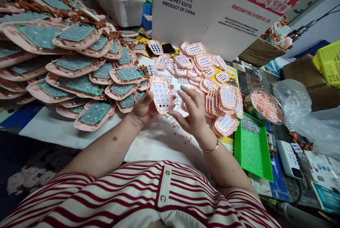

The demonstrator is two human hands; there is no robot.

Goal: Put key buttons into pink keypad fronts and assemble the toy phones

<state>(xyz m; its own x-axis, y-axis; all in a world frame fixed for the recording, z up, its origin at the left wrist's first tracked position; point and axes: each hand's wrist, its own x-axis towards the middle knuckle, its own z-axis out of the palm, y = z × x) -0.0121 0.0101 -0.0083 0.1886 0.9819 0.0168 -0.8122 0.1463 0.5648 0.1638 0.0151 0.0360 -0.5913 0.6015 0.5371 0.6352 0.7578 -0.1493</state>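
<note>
There are two hands, dozens of pink shells, one green tray, one metal bowl.

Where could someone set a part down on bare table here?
Mainly the white tabletop between the forearms, left of the scattered bits; also a strip along the near edge, below the stacked boards. Crowded: the left, under those boards, and beyond the right hand, where shells pile up.

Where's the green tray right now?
Head view, right of centre: the green tray lies just below the metal bowl, between the stacked shells on its left and the white device.
</note>
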